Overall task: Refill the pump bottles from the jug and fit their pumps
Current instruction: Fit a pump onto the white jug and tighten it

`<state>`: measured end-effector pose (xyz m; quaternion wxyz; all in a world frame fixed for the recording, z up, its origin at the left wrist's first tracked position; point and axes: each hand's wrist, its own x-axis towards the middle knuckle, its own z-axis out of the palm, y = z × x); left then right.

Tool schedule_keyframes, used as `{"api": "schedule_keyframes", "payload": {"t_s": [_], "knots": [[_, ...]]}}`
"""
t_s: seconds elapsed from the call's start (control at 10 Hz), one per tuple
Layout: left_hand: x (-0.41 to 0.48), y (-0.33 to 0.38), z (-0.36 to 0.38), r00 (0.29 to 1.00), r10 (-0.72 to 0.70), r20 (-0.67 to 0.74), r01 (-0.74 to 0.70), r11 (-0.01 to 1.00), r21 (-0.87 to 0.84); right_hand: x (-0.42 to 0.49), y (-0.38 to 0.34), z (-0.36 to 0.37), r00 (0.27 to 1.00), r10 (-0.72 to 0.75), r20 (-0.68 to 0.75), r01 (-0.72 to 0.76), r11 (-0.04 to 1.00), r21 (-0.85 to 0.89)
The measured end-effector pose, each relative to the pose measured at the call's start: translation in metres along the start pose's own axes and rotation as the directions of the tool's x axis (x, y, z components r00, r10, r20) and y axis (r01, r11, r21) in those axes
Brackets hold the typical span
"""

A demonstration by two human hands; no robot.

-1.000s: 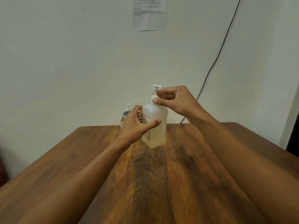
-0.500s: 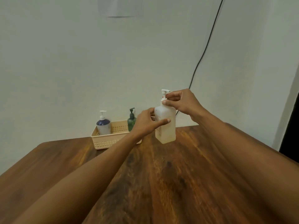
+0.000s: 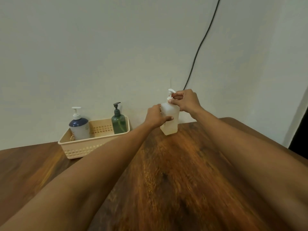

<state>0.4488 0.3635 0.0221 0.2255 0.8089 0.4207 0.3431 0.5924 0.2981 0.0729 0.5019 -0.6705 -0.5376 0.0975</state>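
Observation:
A translucent pump bottle with pale yellowish liquid stands tilted on the wooden table near the far edge. My left hand wraps around its body from the left. My right hand pinches the collar of its white pump at the neck. In a beige basket to the left stand a white bottle with a dark blue shoulder and white pump and a green bottle with a black pump. No jug is in view.
A white wall rises right behind the table's far edge. A black cable runs down the wall to the table behind my right hand. A dark doorway shows at the right edge.
The view has swung left and down, bringing the basket and its two bottles fully into sight. Both hands have stayed on the translucent bottle and its pump, farther out over the table.

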Motion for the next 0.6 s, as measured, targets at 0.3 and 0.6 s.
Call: {"api": "schedule_keyframes", "payload": {"t_s": [0.3,0.6], "knots": [[0.037,-0.021,0.035,1.0,-0.028,0.007,0.028,1.0,0.01,0.028,0.034,0.02,0.996,0.049,-0.079,-0.054,0.997,-0.061],[0.017,-0.011,0.025,0.998,-0.034,0.051,0.031,0.998,0.055,0.023,0.031,0.022,0.999,0.005,-0.051,-0.012,0.991,-0.133]]}}
